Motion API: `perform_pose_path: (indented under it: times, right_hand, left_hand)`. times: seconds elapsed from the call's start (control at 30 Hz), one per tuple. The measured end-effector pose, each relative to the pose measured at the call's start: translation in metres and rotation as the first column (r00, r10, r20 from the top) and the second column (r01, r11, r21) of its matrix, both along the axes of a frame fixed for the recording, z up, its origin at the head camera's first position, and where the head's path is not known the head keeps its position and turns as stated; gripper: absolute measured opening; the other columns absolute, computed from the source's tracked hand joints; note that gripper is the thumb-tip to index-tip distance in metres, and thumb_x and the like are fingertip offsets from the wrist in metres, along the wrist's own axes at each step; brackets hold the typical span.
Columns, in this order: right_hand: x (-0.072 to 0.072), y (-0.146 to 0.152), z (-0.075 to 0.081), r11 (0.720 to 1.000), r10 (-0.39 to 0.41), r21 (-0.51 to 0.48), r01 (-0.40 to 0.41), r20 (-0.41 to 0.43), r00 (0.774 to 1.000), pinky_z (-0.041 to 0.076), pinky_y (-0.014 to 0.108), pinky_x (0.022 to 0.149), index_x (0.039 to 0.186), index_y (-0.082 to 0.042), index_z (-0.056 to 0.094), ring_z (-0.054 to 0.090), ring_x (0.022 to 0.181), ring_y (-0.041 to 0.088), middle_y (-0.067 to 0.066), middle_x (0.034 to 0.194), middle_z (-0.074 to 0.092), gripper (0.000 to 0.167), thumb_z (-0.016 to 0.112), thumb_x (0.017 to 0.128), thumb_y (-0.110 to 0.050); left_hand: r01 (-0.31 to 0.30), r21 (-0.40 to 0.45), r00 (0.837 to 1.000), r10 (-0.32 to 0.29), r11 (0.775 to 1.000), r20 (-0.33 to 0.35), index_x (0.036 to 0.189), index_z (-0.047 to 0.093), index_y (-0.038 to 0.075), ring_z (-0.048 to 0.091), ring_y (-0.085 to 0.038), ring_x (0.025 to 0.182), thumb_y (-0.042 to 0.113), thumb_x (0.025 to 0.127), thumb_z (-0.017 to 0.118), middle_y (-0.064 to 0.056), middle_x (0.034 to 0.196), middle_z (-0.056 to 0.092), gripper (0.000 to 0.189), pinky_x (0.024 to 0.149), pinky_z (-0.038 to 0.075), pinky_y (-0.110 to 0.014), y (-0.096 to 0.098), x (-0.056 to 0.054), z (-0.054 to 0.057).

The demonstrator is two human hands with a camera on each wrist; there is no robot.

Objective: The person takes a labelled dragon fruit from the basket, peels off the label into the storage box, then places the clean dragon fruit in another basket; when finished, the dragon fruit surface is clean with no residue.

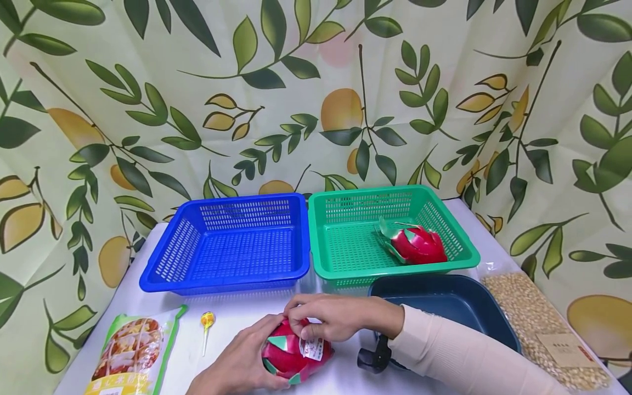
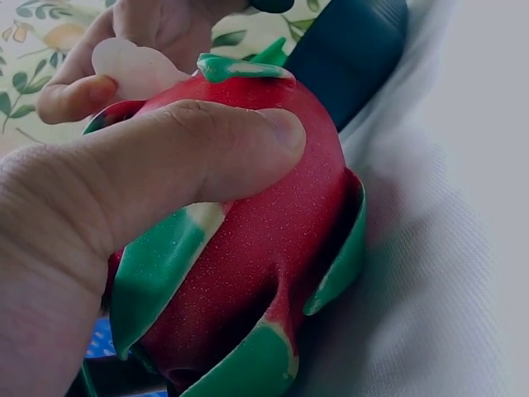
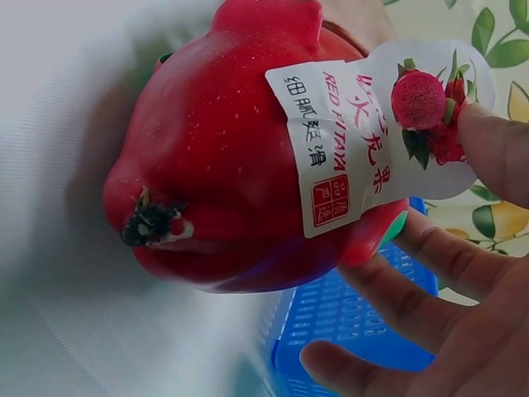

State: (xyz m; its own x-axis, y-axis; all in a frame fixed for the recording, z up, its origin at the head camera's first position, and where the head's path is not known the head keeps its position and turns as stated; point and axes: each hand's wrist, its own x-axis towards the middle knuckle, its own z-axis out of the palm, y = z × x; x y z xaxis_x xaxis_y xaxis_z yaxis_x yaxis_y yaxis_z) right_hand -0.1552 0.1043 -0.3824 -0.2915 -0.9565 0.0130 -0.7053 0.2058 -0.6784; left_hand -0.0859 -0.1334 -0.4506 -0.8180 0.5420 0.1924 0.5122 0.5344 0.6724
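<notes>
A red dragon fruit (image 1: 291, 359) with green scales lies on the white tablecloth at the front middle. My left hand (image 1: 242, 351) grips it from the left, thumb pressed along its skin in the left wrist view. A white printed label (image 3: 331, 141) reading "RED PITAYA" sticks to the fruit by one end. The other end stands away from the skin, and my right hand (image 1: 340, 315) pinches it. In the right wrist view the thumb (image 3: 500, 149) lies over the label's fruit picture, while the other fingers spread beneath. The dark stem end (image 3: 153, 222) faces that camera.
Behind the hands stand a blue basket (image 1: 224, 287) and a green basket (image 1: 395, 271), the latter with another dragon fruit (image 1: 422, 249). A dark blue tray (image 1: 444, 307) sits under the right forearm, beside a bag of pale grains (image 1: 528, 307). Left are a lollipop (image 1: 208, 320) and a food packet (image 1: 130, 351).
</notes>
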Motion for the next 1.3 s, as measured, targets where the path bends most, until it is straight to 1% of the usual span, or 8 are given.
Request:
perform_pose_path:
  times: [0.33, 0.57, 0.73, 0.9, 1.0, 1.13, 1.23, 1.3]
  right_hand:
    - [-0.001, 0.004, -0.001, 1.000, 0.024, -0.019, -0.023, 0.042, 0.999, 0.044, 0.028, 0.095, 0.089, -0.019, 0.051, 0.041, 0.129, 0.014, 0.006, 0.138, 0.046, 0.011, 0.055, 0.098, -0.013]
    - [-0.001, 0.010, -0.002, 0.999, 0.002, -0.048, 0.003, 0.097, 0.995, 0.042, 0.032, 0.098, 0.089, -0.020, 0.052, 0.035, 0.134, 0.020, 0.006, 0.143, 0.039, 0.010, 0.055, 0.098, -0.016]
    - [0.000, 0.014, -0.004, 0.996, 0.009, -0.090, -0.001, 0.095, 0.995, 0.042, 0.031, 0.098, 0.091, -0.019, 0.055, 0.037, 0.132, 0.021, 0.008, 0.141, 0.041, 0.008, 0.056, 0.098, -0.016]
    - [0.003, 0.023, -0.004, 0.989, 0.007, -0.150, 0.013, 0.134, 0.991, 0.045, 0.028, 0.094, 0.092, -0.017, 0.056, 0.038, 0.130, 0.021, 0.008, 0.140, 0.041, 0.006, 0.055, 0.097, -0.015]
    - [0.003, 0.030, 0.005, 0.974, -0.002, -0.225, 0.040, 0.165, 0.986, 0.045, 0.033, 0.096, 0.092, -0.016, 0.056, 0.040, 0.128, 0.024, 0.009, 0.140, 0.042, 0.007, 0.053, 0.098, -0.015]
    - [-0.004, 0.047, 0.029, 0.950, -0.008, -0.303, 0.079, 0.229, 0.973, 0.043, 0.043, 0.098, 0.091, -0.016, 0.053, 0.044, 0.125, 0.027, 0.009, 0.139, 0.043, 0.009, 0.050, 0.099, -0.012]
    - [-0.012, 0.068, 0.046, 0.961, -0.010, -0.266, 0.078, 0.248, 0.969, 0.044, 0.046, 0.096, 0.090, -0.015, 0.051, 0.047, 0.123, 0.027, 0.008, 0.135, 0.046, 0.011, 0.050, 0.099, -0.010]
    - [-0.016, 0.085, 0.052, 0.977, -0.029, -0.198, 0.080, 0.245, 0.969, 0.045, 0.045, 0.094, 0.090, -0.016, 0.050, 0.049, 0.121, 0.025, 0.005, 0.132, 0.049, 0.011, 0.050, 0.100, -0.011]
  left_hand:
    - [0.002, -0.008, 0.999, -0.002, 1.000, 0.033, 0.137, 0.046, 0.021, 0.057, -0.009, 0.104, 0.045, 0.060, 0.088, 0.013, 0.124, 0.052, 0.092, 0.080, 0.053, -0.026, -0.001, 0.001, 0.001]
    - [-0.015, -0.046, 0.997, 0.018, 0.999, 0.069, 0.140, 0.045, 0.011, 0.056, -0.013, 0.108, 0.049, 0.061, 0.087, 0.009, 0.126, 0.052, 0.097, 0.081, 0.053, -0.027, -0.002, 0.002, 0.002]
    - [-0.024, -0.039, 0.999, 0.026, 0.999, 0.043, 0.139, 0.046, 0.014, 0.056, -0.011, 0.107, 0.050, 0.060, 0.087, 0.011, 0.126, 0.052, 0.097, 0.083, 0.052, -0.028, -0.002, 0.001, 0.001]
    - [-0.031, -0.025, 0.999, 0.032, 0.999, 0.035, 0.140, 0.045, 0.018, 0.057, -0.010, 0.106, 0.050, 0.060, 0.088, 0.013, 0.125, 0.052, 0.096, 0.083, 0.052, -0.029, -0.001, 0.001, 0.000]
    - [-0.027, -0.015, 0.999, 0.028, 1.000, 0.042, 0.139, 0.045, 0.021, 0.057, -0.011, 0.107, 0.048, 0.058, 0.089, 0.013, 0.124, 0.053, 0.096, 0.081, 0.053, -0.028, 0.000, 0.001, 0.001]
    - [-0.033, -0.013, 0.997, 0.034, 0.999, 0.063, 0.140, 0.044, 0.024, 0.057, -0.016, 0.109, 0.046, 0.058, 0.090, 0.012, 0.126, 0.053, 0.097, 0.079, 0.053, -0.028, 0.000, 0.001, 0.002]
    - [-0.039, -0.014, 0.995, 0.040, 0.999, 0.090, 0.141, 0.043, 0.024, 0.056, -0.019, 0.111, 0.046, 0.058, 0.089, 0.010, 0.127, 0.052, 0.098, 0.078, 0.053, -0.027, 0.000, 0.001, 0.003]
    - [-0.038, -0.019, 0.994, 0.040, 0.999, 0.101, 0.142, 0.042, 0.023, 0.056, -0.019, 0.112, 0.046, 0.059, 0.089, 0.010, 0.127, 0.052, 0.098, 0.078, 0.053, -0.026, 0.000, 0.002, 0.003]
